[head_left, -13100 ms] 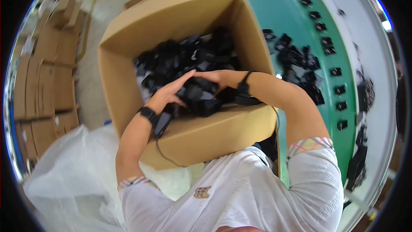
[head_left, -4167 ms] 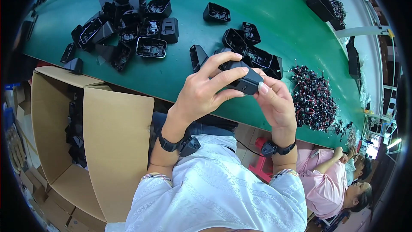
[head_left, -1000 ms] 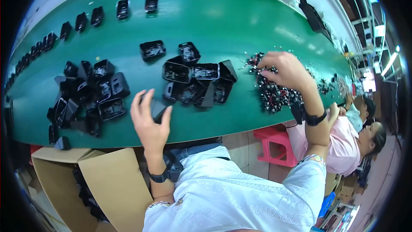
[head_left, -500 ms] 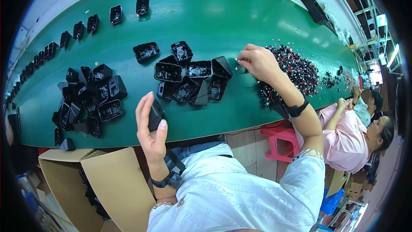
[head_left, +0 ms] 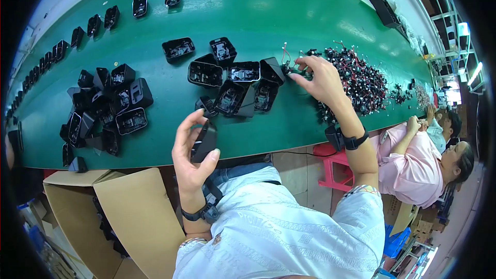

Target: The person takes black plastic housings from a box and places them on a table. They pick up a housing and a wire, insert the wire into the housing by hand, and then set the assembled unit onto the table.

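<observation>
My left hand (head_left: 187, 168) holds a black plastic housing (head_left: 206, 142) at the table's front edge, its fingers on one side and the thumb on the other. To the right, my right hand (head_left: 323, 78) pinches a small black wired part (head_left: 288, 67) between thumb and fingertips. A thin red and white lead stands up from this part. Beyond my right hand lies a heap of similar small parts with wires (head_left: 364, 80). Between my hands sits a cluster of open black housings (head_left: 230, 98), with some metal-looking fittings inside.
Another pile of black housings (head_left: 106, 108) lies at the left. A line of housings (head_left: 111, 17) runs along the far left of the green table (head_left: 248, 15). An open cardboard box (head_left: 132, 217) stands below the front edge. A pink stool (head_left: 336, 168) and a seated person (head_left: 413, 165) are at the right.
My right hand has drawn a small wired part out beside the heap. My left hand has shifted right, and the housing in it has turned. One housing has tipped over in the middle cluster.
</observation>
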`<act>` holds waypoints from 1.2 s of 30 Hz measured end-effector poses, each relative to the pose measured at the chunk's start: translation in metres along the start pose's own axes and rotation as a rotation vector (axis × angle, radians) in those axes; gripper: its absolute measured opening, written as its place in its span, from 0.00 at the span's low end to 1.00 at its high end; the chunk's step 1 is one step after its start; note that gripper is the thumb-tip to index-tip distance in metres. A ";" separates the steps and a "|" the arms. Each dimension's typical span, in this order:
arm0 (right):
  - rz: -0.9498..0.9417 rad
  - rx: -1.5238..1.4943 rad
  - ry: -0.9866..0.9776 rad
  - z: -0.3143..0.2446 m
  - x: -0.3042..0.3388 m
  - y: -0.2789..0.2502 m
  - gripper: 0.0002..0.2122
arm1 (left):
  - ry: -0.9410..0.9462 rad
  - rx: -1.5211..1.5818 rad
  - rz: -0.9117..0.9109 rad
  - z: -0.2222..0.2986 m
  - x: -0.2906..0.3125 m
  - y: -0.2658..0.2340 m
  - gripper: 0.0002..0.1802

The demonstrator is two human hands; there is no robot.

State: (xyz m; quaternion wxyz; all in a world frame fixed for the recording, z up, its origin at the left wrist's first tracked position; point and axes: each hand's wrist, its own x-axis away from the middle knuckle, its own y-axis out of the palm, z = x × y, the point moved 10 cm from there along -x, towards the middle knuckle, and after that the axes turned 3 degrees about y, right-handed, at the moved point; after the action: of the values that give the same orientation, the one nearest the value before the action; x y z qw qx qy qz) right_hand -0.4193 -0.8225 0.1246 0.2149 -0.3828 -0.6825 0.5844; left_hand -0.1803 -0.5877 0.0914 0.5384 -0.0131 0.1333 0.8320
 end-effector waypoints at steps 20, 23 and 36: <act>0.015 -0.566 0.176 0.008 0.006 0.006 0.08 | -0.246 0.234 -0.135 -0.001 0.011 0.049 0.50; 0.033 -0.391 0.135 -0.003 0.009 0.001 0.11 | -0.219 0.280 -0.148 -0.005 0.012 0.049 0.54; 0.160 -0.383 0.157 -0.001 0.020 0.008 0.11 | -0.381 0.600 -0.263 -0.015 0.021 0.073 0.51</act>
State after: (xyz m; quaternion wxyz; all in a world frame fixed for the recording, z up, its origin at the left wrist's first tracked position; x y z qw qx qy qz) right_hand -0.4288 -0.8059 0.1145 0.1439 -0.5140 -0.7295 0.4278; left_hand -0.2563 -0.6007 0.0885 0.6358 0.2832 0.2657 0.6671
